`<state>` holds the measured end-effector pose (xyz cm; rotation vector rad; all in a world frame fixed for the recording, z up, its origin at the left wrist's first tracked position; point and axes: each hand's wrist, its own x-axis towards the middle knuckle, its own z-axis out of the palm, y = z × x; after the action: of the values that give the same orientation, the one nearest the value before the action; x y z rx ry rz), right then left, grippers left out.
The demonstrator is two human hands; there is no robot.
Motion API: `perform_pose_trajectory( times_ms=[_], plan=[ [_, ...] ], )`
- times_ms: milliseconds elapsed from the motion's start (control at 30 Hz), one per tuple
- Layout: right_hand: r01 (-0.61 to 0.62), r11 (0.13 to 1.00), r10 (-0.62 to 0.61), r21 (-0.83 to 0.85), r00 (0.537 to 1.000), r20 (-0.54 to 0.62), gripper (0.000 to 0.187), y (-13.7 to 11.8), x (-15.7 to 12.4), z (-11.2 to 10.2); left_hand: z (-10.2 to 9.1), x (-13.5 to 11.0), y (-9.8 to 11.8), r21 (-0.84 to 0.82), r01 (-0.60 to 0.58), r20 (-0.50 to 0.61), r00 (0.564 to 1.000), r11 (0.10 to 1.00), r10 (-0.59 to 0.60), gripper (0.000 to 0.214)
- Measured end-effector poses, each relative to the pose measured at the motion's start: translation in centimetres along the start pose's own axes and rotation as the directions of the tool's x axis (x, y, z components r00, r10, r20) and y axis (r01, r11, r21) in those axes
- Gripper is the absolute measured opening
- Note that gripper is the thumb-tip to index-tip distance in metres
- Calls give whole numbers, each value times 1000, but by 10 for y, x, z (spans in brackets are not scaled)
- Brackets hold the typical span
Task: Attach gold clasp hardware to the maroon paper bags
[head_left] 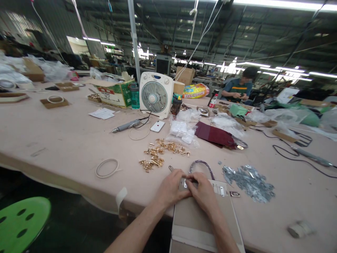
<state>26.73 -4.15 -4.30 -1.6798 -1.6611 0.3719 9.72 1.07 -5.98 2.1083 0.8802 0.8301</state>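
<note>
- The beige panel (193,223) lies under both hands, its near part reaching past the table edge; the left hand (170,188) rests over its far left corner, the right hand (202,191) over its far edge just beside
- Fingertips of both hands come close together around a small silver plate (185,183) at the panel's far left corner; whether either hand pinches it, I cannot tell
- A second silver plate (222,190) sits near the panel's far right corner, apart from the fingers, and a braided loop (201,162) arches beyond its far edge
- The pale table (73,140) spreads left, right and beyond the panel, with grey metal plates (250,182) heaped to its right and gold-coloured fittings (158,149) beyond it, leftward
- Well beyond the panel stands a white fan (156,95); a person (238,88) sits farther off, rightward, under the hall's strip lights
- Beyond the panel lies a clear bag (181,130) of white contents; far off to its left, a cardboard tray (48,105) holds a white ring (55,102), and a green-and-cream carton (113,95) hides its contents
</note>
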Motion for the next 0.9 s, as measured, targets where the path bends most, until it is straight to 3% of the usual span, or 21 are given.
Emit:
perform_pose_trajectory(
  times_ms=[200, 300, 367, 467, 533, 633, 667, 733, 800, 900],
  plan=[
    [134, 991, -136, -28, 986, -100, 11, 6, -10, 8, 1, 1, 1, 18, 12, 6, 1000, 1000, -12, 48],
    [163, 986, -146, 37, 946, -290, 23, 15, -19, -10, 2, 0, 4, 41, 25, 23, 999, 999, -26, 52],
    [94, 995, -61, 42, 865, -498, 27, 32, -24, -35, 4, 1, 4, 52, 19, 35, 999, 998, -21, 56],
    [-119, 993, 57, -25, 638, -768, 38, 77, -35, -89, 9, 4, 0, 75, -22, 33, 999, 997, 20, 56],
    [-315, 942, 64, -117, 510, -858, 51, 114, -49, -126, 12, 6, -2, 104, -37, 20, 999, 994, 35, 55],
    [-632, 748, 124, -204, 435, -892, 75, 169, -83, -169, 16, 9, -1, 139, -51, -1, 999, 989, 52, 52],
    [-704, 676, 167, -217, 433, -886, 77, 184, -95, -177, 16, 9, 1, 146, -59, -7, 998, 988, 60, 51],
    [-761, 587, 218, -276, 477, -852, 67, 208, -121, -189, 16, 9, 4, 161, -80, -24, 996, 984, 85, 48],
    [-746, 568, 199, -348, 535, -821, 56, 223, -143, -194, 15, 8, 5, 176, -109, -44, 992, 978, 119, 46],
    [-700, 589, 151, -404, 586, -796, 52, 234, -172, -196, 14, 5, 5, 226, -172, -91, 976, 959, 197, 43]
  ],
)
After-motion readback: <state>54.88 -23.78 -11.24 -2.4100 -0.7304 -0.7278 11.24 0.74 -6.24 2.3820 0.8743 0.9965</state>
